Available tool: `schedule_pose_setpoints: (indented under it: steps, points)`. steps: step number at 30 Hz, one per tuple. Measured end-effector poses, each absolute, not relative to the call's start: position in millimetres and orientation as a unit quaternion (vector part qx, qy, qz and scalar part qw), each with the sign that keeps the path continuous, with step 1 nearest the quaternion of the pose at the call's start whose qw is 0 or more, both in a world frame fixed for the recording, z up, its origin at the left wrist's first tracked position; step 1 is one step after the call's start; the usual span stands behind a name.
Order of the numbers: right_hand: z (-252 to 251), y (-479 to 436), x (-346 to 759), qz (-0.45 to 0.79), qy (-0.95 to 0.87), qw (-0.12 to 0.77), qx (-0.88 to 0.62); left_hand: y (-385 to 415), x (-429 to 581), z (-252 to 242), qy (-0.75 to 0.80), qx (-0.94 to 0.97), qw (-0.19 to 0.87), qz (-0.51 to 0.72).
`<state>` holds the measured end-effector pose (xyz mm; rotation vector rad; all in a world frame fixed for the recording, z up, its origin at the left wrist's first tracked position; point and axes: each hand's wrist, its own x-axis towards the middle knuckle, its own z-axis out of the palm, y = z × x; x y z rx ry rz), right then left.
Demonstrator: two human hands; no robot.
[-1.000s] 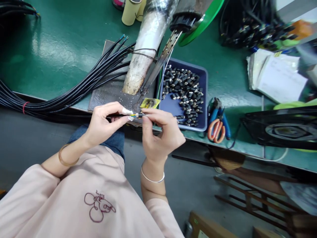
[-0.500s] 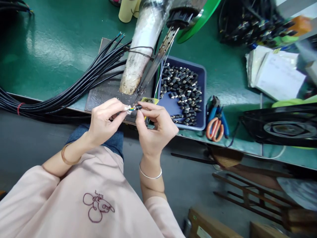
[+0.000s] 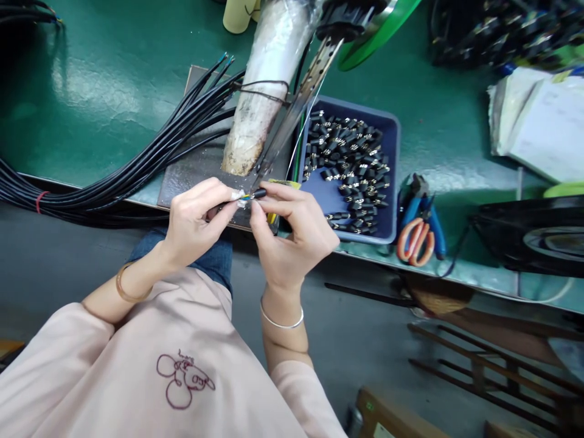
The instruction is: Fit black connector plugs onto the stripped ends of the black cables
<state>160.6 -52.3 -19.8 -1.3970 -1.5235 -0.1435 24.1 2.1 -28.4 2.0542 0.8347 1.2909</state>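
My left hand (image 3: pixel 194 222) pinches the end of a black cable, with white wrapping at the fingertips. Short coloured wires (image 3: pixel 246 198) stick out of it towards the right. Between the thumb and fingers of my right hand (image 3: pixel 298 237) is a small black connector (image 3: pixel 260 193), held against the wire ends. Just above them, a soldering iron (image 3: pixel 314 73) slants down with its tip close to the joint. Whether the tip touches the wires I cannot tell. A thin strand of solder wire (image 3: pixel 301 125) hangs beside the iron. My fingers partly hide the joint.
A bundle of black cables (image 3: pixel 137 158) lies to the left on the green table (image 3: pixel 114 79). On the right stands a blue tray (image 3: pixel 396 176) of black connectors, then pliers (image 3: pixel 420 225), a dark fan-like device (image 3: pixel 524 237) and papers (image 3: pixel 547 121). A plastic-wrapped tube (image 3: pixel 264 79) leans overhead.
The view has shifted, so the tray, pliers and papers appear farther right. Both hands keep their pinch on the cable and connector, near the iron's tip.
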Motion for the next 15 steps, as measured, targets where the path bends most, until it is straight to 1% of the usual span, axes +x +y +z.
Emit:
schedule_pose_setpoints:
  steps: [8,15]
  points:
    - [-17.1,-54.5,160.0,-0.089,-0.654,0.492,-0.568,2.0,25.7,-32.9,0.289,0.76,0.278,0.512]
    - [-16.3,-55.5,160.7,-0.091,-0.655,0.483,-0.574,2.1,24.8,-31.3,0.299,0.762,0.28,0.501]
